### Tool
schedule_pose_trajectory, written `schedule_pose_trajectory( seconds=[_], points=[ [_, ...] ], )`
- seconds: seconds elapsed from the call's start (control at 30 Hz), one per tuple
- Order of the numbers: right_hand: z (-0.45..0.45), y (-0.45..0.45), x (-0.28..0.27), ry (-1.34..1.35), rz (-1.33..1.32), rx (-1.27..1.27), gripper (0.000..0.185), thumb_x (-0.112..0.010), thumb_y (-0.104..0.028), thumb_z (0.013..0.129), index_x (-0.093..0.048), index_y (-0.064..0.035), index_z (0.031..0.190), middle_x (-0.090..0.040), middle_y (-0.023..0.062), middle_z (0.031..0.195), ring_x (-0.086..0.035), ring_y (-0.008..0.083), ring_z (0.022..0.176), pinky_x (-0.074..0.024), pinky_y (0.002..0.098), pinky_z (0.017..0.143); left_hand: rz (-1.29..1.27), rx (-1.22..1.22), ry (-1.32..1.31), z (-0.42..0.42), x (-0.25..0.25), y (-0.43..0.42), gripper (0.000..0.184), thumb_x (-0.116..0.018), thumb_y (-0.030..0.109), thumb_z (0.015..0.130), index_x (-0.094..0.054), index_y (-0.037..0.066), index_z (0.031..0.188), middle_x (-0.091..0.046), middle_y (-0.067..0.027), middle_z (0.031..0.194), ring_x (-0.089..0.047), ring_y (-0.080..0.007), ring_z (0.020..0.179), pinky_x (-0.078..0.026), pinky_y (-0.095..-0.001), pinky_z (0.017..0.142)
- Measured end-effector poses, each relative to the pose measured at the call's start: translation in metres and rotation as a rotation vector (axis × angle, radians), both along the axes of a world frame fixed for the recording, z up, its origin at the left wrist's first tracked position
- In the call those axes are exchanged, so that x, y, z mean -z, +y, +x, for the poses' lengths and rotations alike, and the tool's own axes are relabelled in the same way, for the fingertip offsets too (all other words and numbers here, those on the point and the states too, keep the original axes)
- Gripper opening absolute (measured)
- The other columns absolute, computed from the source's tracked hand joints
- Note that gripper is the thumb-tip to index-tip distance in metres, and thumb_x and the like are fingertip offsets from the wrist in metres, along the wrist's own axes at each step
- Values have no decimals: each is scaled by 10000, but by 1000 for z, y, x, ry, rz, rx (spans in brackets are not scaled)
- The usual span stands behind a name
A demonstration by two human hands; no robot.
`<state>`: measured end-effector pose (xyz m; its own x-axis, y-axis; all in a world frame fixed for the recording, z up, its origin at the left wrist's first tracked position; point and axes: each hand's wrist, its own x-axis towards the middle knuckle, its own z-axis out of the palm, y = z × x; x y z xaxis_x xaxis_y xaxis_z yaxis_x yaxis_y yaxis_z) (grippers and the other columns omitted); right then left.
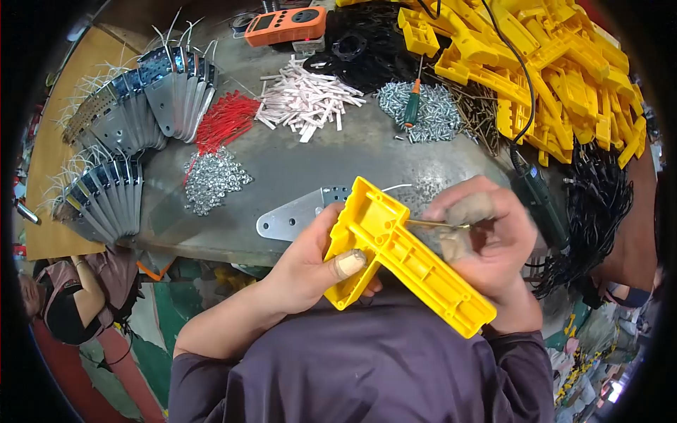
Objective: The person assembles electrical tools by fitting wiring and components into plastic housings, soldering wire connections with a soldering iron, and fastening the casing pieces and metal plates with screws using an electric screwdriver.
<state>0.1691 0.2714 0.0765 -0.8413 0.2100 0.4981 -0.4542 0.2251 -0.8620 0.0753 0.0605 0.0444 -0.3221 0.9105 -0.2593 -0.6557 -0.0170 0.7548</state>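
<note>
My left hand (317, 257) is wrapped round the wide end of a yellow plastic housing (423, 271), its thumb on the inner side. The housing is tilted, its ribbed hollow side showing. To the right, my right hand (486, 233) is closed in a pinch on a thin brass-coloured rod (438, 224), whose left end meets the housing's edge. Tape covers some fingertips on both hands. Behind my left hand, a flat silver metal plate (289, 215) with holes lies on the table.
Metal plates with white wires (116, 106) fan out at left. Red pieces (227, 120), silver nuts (214, 180), white strips (308, 97) and screws (434, 113) lie in piles. Yellow housings (557, 70) are heaped at back right. A dark power tool (539, 201) and black cables (596, 204) lie right. A person (84, 296) sits at left.
</note>
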Motion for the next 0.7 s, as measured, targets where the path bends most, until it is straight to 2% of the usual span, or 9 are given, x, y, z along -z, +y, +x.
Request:
schedule_pose_trajectory(
  seconds=[0.13, 0.2, 0.27, 0.37, 0.47, 0.53, 0.57, 0.63, 0.7],
  points=[
    [3, 1, 9, 83, 200, 25, 253, -724, 79, 683, -630, -4, 903, -659, 144, 895, -669, 227, 773, -530, 294, 669, 16, 109, -29, -4, 6, -2, 623, -613, 277, 932, -252, 64, 1393, -562, -119, 1149, -656, -205, 862, -567, -349, 754],
    [1, -1, 11, 155, 334, 11, 281, -727, 68, 671, -625, -20, 917, -659, 141, 889, -666, 251, 733, -537, 303, 654, 51, 139, -164, -3, 9, -3, 662, -618, 296, 927, -233, 72, 1417, -561, -122, 1149, -658, -209, 845, -569, -353, 750],
    [2, 2, 10, 137, 334, 7, 300, -738, 54, 673, -618, -26, 936, -657, 152, 923, -662, 273, 793, -537, 314, 687, 51, 151, -165, -3, 6, -2, 696, -626, 306, 921, -214, 83, 1436, -558, -125, 1143, -660, -210, 833, -571, -360, 751],
    [-13, 21, 1, 34, 727, 189, 256, -744, -42, 726, -613, -30, 945, -637, 137, 1024, -619, 304, 941, -508, 365, 794, 35, 156, -199, -4, 6, -6, 665, -619, 313, 926, -241, 89, 1425, -567, -128, 1122, -665, -221, 821, -575, -356, 741],
    [-46, 86, 9, -33, 1104, 559, 209, -629, -26, 754, -586, -26, 958, -617, 121, 885, -578, 318, 889, -468, 409, 804, 7, 38, -261, -3, 8, -9, 619, -604, 349, 932, -287, 93, 1397, -583, -131, 1086, -671, -229, 803, -580, -349, 718],
    [-59, 119, 4, -151, 1460, 585, 188, -594, -48, 748, -584, -53, 936, -626, 85, 863, -573, 289, 871, -457, 388, 790, 30, -15, -198, -5, 11, -9, 578, -589, 384, 934, -332, 92, 1362, -597, -134, 1058, -674, -229, 790, -583, -338, 695],
    [-62, 123, 4, -147, 1458, 588, 188, -594, -48, 748, -584, -53, 936, -626, 85, 863, -573, 289, 871, -457, 388, 790, 30, -29, -169, -5, 9, -8, 571, -588, 406, 929, -351, 95, 1345, -603, -134, 1037, -673, -222, 789, -584, -336, 687],
    [-68, 127, 5, -111, 1723, 546, 157, -583, -63, 736, -567, -74, 892, -625, 53, 805, -570, 259, 836, -447, 362, 751, 29, -54, -162, -3, 7, -8, 566, -586, 404, 931, -353, 97, 1345, -604, -134, 1031, -673, -221, 789, -583, -332, 686],
    [-70, 125, 3, -157, 1751, 575, 151, -588, -61, 733, -559, -79, 880, -623, 48, 775, -571, 249, 830, -443, 356, 744, 25, -90, -167, -1, 7, -10, 561, -583, 403, 933, -355, 98, 1346, -606, -134, 1024, -672, -220, 789, -582, -329, 686]
  ],
)
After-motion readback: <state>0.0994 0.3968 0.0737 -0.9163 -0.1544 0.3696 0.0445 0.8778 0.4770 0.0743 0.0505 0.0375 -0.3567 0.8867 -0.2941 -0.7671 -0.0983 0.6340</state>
